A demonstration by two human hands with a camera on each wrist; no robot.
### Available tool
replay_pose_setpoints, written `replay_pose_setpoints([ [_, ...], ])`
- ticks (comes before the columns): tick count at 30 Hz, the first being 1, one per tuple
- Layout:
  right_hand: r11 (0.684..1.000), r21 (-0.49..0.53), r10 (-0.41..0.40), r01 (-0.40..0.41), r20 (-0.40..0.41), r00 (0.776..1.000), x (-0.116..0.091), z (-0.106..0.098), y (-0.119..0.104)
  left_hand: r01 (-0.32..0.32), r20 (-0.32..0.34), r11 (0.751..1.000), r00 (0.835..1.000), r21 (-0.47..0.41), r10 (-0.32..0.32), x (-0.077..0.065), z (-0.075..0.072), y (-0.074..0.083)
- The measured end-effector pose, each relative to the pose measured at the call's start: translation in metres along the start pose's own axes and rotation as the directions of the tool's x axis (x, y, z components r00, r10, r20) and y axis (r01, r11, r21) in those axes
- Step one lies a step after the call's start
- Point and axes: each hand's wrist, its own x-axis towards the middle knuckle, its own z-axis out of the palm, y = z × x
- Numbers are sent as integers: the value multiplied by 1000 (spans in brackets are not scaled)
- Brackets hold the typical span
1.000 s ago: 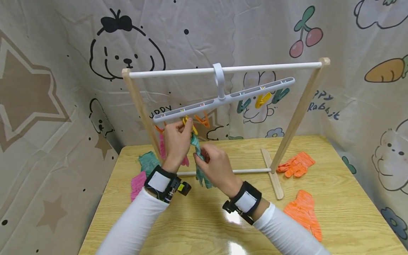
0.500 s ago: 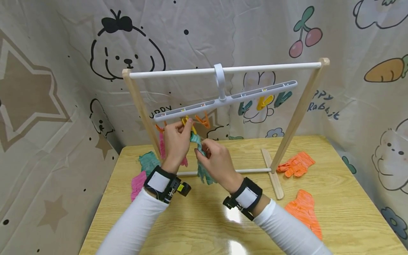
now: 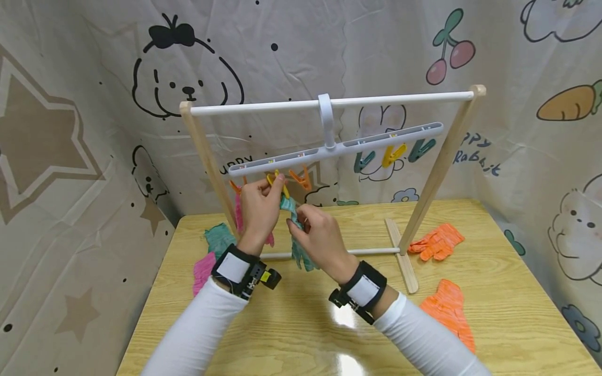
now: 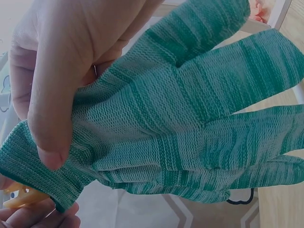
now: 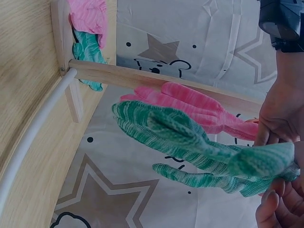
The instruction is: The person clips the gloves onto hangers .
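Observation:
My left hand (image 3: 259, 211) pinches a yellow clothespin (image 3: 285, 189) that hangs under the left half of a pale hanger (image 3: 282, 162). Just below the clothespin is the cuff of a green striped knit glove (image 4: 142, 114). My right hand (image 3: 322, 237) grips this glove near the cuff, its thumb (image 4: 52, 123) lying across the knit in the left wrist view. The glove's fingers hang downward. Behind my left hand, a pink glove (image 5: 190, 104) hangs from an orange clothespin (image 3: 238, 187). Fingers partly hide where clothespin and cuff meet.
A wooden stand with a white top bar (image 3: 395, 99) carries the hanger. Another orange clothespin (image 3: 301, 178) and several green and yellow ones hang from it. Orange gloves (image 3: 437, 243) lie at the right; a green glove (image 3: 219, 239) and a pink one (image 3: 204, 271) lie left.
My right hand has shifted slightly up and right, drawing the green glove with it. The hanger's right end has dropped a little. My left hand stays almost in place.

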Motion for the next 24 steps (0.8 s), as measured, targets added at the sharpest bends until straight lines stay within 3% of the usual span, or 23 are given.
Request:
replay_pose_setpoints([
  [24, 1000, 3, -1, 1, -4, 1000, -2, 4, 1, 29, -17, 998, 999, -54, -30, 0, 0, -6],
])
